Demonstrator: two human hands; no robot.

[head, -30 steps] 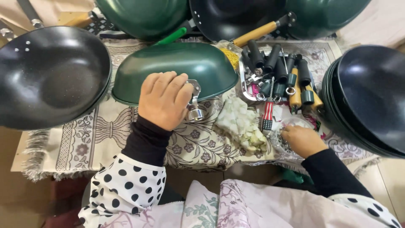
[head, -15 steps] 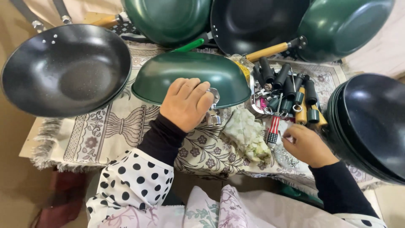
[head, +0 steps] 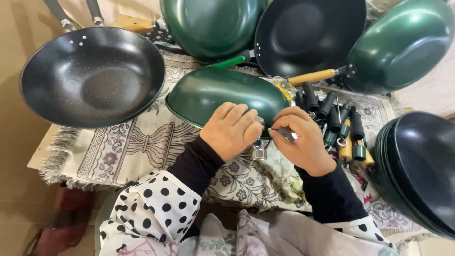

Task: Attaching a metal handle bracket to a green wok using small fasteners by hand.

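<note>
A green wok [head: 222,92] lies tilted on a patterned cloth [head: 137,142] in front of me. My left hand [head: 231,130] rests on its near rim, fingers curled over a metal handle bracket [head: 259,150] that pokes out below the hand. My right hand [head: 303,142] is just to the right, close to the left one. It pinches a small metal part, probably a screw [head: 279,133], at the wok's rim. Whether the part touches the bracket is hidden by my fingers.
A black wok [head: 92,76] sits at the left. Two green woks [head: 211,26] [head: 403,45] and a black wok [head: 308,33] stand at the back. Stacked black woks [head: 417,170] are at the right. Several black and wooden handles [head: 339,128] lie right of my hands.
My right hand came up and left from the pile of parts to the wok's rim beside my left hand, now pinching a small metal piece. The view shifted right.
</note>
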